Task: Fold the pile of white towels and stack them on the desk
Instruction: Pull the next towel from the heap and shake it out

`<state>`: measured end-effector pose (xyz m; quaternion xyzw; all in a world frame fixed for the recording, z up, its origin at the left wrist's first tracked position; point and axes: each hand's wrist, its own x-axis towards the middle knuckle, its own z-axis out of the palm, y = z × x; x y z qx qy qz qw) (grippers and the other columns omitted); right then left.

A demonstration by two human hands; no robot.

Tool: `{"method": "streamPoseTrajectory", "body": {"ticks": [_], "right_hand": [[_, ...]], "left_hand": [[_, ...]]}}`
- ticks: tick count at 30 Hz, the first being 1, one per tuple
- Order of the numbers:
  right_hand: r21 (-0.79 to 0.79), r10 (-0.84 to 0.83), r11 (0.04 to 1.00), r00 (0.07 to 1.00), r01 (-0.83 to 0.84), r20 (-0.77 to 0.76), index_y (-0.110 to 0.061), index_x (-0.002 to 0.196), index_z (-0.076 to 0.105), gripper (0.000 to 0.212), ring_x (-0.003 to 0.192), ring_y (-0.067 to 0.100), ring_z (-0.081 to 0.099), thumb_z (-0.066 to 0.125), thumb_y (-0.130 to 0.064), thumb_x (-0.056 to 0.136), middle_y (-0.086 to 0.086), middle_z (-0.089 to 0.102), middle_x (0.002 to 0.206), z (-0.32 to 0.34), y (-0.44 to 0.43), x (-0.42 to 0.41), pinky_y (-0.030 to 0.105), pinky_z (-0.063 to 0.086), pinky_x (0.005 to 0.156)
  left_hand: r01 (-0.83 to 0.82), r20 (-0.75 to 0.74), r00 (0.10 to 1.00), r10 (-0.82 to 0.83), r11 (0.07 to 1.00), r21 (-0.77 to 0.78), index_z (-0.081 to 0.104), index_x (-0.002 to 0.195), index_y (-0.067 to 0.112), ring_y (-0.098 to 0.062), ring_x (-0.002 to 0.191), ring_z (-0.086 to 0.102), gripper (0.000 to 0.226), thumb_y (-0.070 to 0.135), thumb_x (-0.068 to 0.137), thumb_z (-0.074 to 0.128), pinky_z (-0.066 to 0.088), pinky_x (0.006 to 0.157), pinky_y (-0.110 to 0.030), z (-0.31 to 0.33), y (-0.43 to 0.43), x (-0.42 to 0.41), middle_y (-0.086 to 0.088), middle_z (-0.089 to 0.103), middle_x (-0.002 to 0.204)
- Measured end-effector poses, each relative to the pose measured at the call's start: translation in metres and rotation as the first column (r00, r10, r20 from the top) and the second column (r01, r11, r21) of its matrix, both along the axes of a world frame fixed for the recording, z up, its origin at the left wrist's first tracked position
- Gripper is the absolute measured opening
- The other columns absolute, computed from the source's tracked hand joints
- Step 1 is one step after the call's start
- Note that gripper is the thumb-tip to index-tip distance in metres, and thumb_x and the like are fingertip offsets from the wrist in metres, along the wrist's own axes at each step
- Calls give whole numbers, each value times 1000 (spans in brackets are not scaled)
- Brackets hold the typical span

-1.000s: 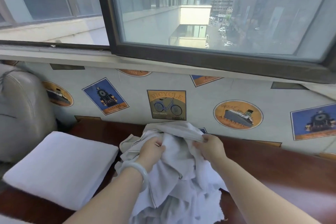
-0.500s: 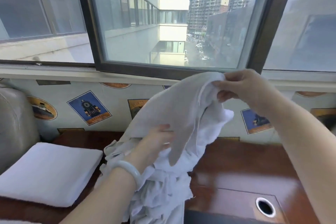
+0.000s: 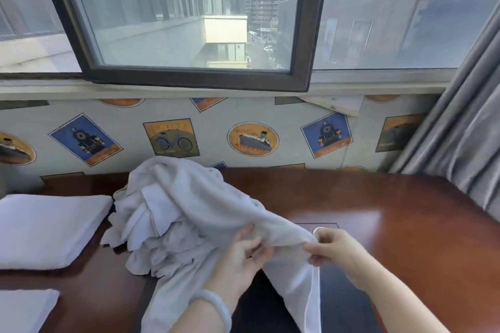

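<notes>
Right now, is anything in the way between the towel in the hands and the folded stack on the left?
Yes. The left hand and right hand hold the towel, and the pile of unfolded towels sits on the desk right between it and the folded stack. It would likely have to go over the pile.

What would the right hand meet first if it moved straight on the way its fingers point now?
Besides the towel that the right hand pinches, probably the left hand, which grips the same towel just beside it; depth is unclear.
</notes>
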<state>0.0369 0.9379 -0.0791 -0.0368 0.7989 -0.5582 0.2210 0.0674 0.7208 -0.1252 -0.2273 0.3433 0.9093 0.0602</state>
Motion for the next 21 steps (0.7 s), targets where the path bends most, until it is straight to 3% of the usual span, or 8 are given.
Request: {"method": "streamPoseTrajectory", "body": {"ticks": [4,6,9,10,12,14,16,21], "right_hand": [[-613,-174,763,979,204,109,2,85,55,20,60,19,61,70,-9,76,17,58,74,28,71,8,24,56,62],[-690,-149,674,963,264,223,5,89,62,27,58,17,61,76,-10,72,14,63,73,27,107,21,25,57,60],[-84,-152,978,924,193,351,7,99,69,23,65,21,66,77,1,78,15,69,83,-11,143,37,29,59,67],[258,-188,961,923,102,336,3,104,68,24,64,20,64,74,1,82,11,67,82,-30,147,37,29,57,69],[705,-156,709,970,-22,187,-10,121,61,36,80,18,61,68,-13,86,3,62,97,-61,137,41,28,52,80],[791,-22,612,1000,15,-2,-32,127,53,39,100,13,58,61,-26,89,-10,56,115,-81,106,46,26,48,88],[733,36,681,999,-6,-26,-55,117,44,39,109,7,56,59,-38,86,-22,53,118,-97,71,49,31,46,93],[696,254,704,965,-140,-62,-26,144,42,50,126,15,50,58,-30,96,-6,49,141,-112,-3,36,24,41,100]], "left_hand": [[-210,9,978,210,974,90,55,133,14,-32,101,57,45,-8,93,52,53,82,-38,18,13,-13,-16,60,112],[-172,54,984,170,985,19,55,126,20,-30,93,57,38,-1,95,54,51,80,-46,19,21,-13,-13,59,105],[-72,115,991,64,996,62,50,127,15,-31,95,57,33,2,96,54,51,76,-47,3,39,3,-14,56,106],[-28,139,990,22,999,36,53,123,12,-30,95,58,28,3,96,55,51,78,-45,-6,43,11,-14,57,105],[82,208,976,-67,995,-65,59,117,6,-27,97,60,23,6,94,58,51,86,-43,-28,50,28,-12,61,104],[152,289,950,-114,982,-111,60,120,3,-28,105,59,28,11,94,60,53,86,-42,-48,50,44,-13,61,117],[152,343,933,-107,983,-105,54,131,4,-31,114,56,36,14,96,59,52,83,-44,-66,46,56,-15,56,129],[90,363,930,-51,992,-90,42,145,9,-33,121,52,48,14,99,55,47,98,-50,-98,26,62,-15,52,138]]}}
